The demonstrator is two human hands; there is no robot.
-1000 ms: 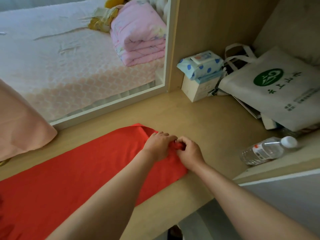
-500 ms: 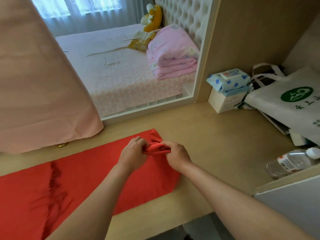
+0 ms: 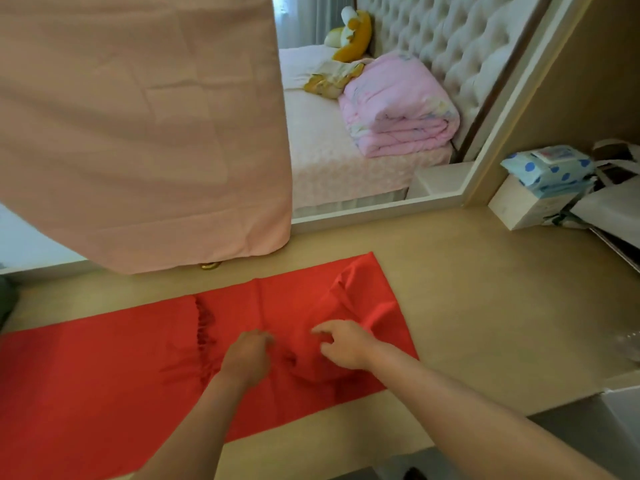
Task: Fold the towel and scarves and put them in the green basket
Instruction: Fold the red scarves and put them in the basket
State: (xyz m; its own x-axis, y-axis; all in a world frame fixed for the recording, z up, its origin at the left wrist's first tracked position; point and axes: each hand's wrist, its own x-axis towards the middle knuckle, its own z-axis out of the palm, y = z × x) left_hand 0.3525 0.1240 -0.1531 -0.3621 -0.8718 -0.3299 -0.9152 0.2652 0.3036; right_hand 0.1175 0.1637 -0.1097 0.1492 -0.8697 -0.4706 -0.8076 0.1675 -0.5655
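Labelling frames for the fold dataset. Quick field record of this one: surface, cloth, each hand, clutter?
surface: wooden desk
cloth: red scarf, lying lengthwise on the desk, creased near the hands
left: left hand on the scarf, fingers curled; grip blurred, unclear
right: right hand on the scarf, apart from the left; grip unclear
clutter: pink cloth hanging at upper left; wipes pack on a box at right

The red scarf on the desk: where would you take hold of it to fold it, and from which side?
I'd pinch the two corners at the short right end of the red scarf, coming down from the right. It lies flat as a long strip on the desk, and that end is free, slightly rumpled and raised, so fingers should slip under it.
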